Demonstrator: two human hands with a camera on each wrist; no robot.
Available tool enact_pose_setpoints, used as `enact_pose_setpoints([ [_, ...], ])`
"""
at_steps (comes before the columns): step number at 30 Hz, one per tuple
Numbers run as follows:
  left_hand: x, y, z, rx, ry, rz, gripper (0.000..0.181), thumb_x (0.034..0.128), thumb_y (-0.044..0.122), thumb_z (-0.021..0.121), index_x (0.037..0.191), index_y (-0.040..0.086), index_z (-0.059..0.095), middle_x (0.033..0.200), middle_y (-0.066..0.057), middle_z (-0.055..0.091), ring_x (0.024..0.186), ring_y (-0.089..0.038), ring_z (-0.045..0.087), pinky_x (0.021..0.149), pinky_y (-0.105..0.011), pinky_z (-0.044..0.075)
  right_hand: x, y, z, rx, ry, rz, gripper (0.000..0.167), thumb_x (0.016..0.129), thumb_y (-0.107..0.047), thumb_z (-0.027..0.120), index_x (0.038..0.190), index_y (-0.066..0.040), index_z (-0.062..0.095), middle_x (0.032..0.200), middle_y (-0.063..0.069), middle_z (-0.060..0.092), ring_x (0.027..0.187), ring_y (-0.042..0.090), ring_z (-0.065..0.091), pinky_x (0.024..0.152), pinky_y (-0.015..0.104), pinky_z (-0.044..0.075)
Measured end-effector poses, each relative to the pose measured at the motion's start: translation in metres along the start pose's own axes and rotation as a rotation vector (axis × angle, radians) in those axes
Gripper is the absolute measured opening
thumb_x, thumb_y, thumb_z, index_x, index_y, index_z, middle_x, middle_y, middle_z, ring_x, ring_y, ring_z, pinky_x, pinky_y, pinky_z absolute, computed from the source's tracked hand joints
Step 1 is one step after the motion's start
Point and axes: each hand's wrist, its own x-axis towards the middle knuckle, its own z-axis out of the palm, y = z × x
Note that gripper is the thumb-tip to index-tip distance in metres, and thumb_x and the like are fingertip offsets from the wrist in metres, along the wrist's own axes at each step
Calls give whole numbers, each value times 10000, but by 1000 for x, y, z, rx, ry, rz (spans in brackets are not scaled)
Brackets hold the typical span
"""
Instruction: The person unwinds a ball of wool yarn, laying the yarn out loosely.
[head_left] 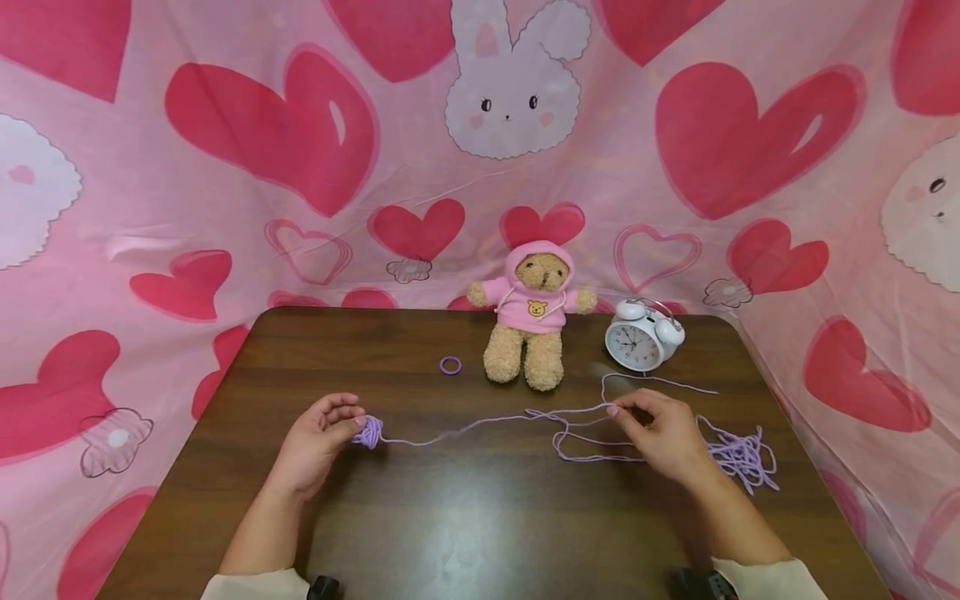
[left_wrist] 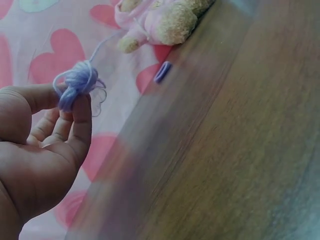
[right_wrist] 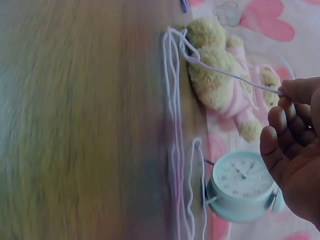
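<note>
A small wound ball of purple yarn (head_left: 368, 432) is pinched between the thumb and fingers of my left hand (head_left: 318, 442), over the left part of the table. From it a yarn strand (head_left: 480, 423) runs right across the tabletop to my right hand (head_left: 667, 433), whose thumb and index finger pinch the strand. In the right wrist view that pinched strand (right_wrist: 230, 75) rises from a looped part of the yarn. Loose loops lie left of my right hand, and a tangled heap of yarn (head_left: 744, 460) sits to its right. Another free end lies behind that hand.
A teddy bear (head_left: 532, 312) in a pink hoodie sits at the back of the dark wooden table (head_left: 450, 517). To its right stands a white twin-bell alarm clock (head_left: 640, 336). A purple ring (head_left: 450, 365) lies left of the bear. Heart-printed pink cloth (head_left: 330, 125) hangs around the table.
</note>
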Motion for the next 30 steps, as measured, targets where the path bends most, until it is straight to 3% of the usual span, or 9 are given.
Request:
enact_pose_setpoints([
  [5,-1,2,-3,-12,6,21,332,953,-58,673,1239,-21,508,1022,-27,643,925,-115,651,789,-229,561,-7,6,-12,-13,3,30,63,908,-141,807,913,-195,775,884,-98,722,707,37,575,605,156,448],
  [11,-3,3,-10,-15,32,26,299,955,-61,673,1208,35,544,1043,-54,628,923,-134,626,771,-229,549,-13,17,-27,-53,52,11,102,878,-112,829,896,-196,775,862,-83,724,716,12,564,622,154,412],
  [20,-6,4,-19,-14,45,32,316,951,-59,681,1225,8,540,1062,-88,636,943,-186,622,775,-232,550,-21,28,-51,-118,41,100,49,910,-196,813,935,-229,788,928,-49,756,763,-4,575,666,155,416],
  [30,-8,3,-29,5,51,15,323,972,-27,679,1243,15,508,1060,-53,631,943,-130,640,797,-227,555,-30,42,-68,-148,63,119,59,895,-169,820,932,-199,786,917,-5,763,768,-75,577,672,160,438],
])
